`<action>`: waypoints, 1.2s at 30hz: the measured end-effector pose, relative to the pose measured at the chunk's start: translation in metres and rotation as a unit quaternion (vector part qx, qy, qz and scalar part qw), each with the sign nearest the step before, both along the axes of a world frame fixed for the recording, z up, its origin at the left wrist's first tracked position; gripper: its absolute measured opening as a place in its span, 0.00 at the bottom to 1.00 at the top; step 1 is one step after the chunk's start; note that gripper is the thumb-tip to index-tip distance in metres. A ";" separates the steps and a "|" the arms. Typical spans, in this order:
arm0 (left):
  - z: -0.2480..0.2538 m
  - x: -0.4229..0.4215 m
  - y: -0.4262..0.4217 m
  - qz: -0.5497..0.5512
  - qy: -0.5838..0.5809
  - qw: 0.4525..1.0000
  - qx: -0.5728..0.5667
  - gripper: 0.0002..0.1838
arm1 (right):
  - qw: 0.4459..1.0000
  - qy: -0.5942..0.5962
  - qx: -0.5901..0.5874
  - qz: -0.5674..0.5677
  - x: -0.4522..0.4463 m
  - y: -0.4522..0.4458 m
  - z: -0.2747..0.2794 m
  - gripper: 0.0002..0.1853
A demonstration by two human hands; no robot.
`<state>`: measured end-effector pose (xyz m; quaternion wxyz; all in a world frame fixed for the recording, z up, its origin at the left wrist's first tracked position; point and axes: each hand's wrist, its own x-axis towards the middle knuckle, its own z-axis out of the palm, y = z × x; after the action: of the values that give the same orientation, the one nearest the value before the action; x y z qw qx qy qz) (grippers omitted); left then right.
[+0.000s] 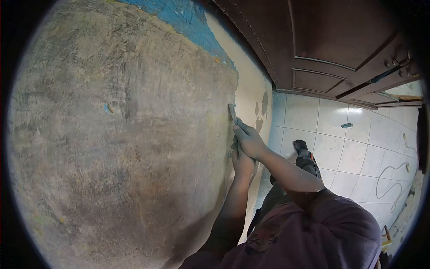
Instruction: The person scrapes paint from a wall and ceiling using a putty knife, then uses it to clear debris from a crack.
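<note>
A scraper (232, 113) with a narrow, flat grey blade meets the wall at the edge of the remaining pale paint layer. My right hand (251, 140) is closed around it just behind the blade. Directly below, my left hand (242, 162) is also closed on the tool, its fingers partly hidden by the wall side and my right hand. Rough grey-brown bare plaster (148, 125) covers most of the wall to the left. Cream paint (250, 85) still lies along the right strip, with blue paint (183, 18) at the top.
A dark brown panelled wooden door or cabinet (331, 40) stands at the upper right. White floor tiles (336, 152) spread below it, with a small blue-grey object (347, 125) and a loose pale cable (380, 184) on them. My foot (300, 145) stands near the wall.
</note>
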<state>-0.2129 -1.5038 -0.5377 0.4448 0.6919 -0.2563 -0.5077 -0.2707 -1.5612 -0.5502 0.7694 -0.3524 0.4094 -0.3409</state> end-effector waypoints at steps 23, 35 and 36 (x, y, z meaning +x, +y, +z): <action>-0.008 -0.043 -0.010 -0.010 -0.186 0.980 -0.067 0.17 | 0.991 -0.071 0.096 0.058 -0.027 -0.019 -0.017 0.24; -0.018 -0.045 -0.011 0.101 -0.028 0.992 -0.070 0.17 | 0.991 -0.089 0.071 0.065 -0.027 -0.031 -0.010 0.21; -0.030 -0.036 -0.012 0.089 -0.082 0.991 -0.047 0.18 | 0.996 -0.067 0.039 0.053 -0.023 -0.031 -0.016 0.21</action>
<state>-0.2493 -1.5158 -0.5680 0.4976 0.7301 -0.2525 -0.3946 -0.2934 -1.5917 -0.5666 0.8255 -0.3198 0.3500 -0.3062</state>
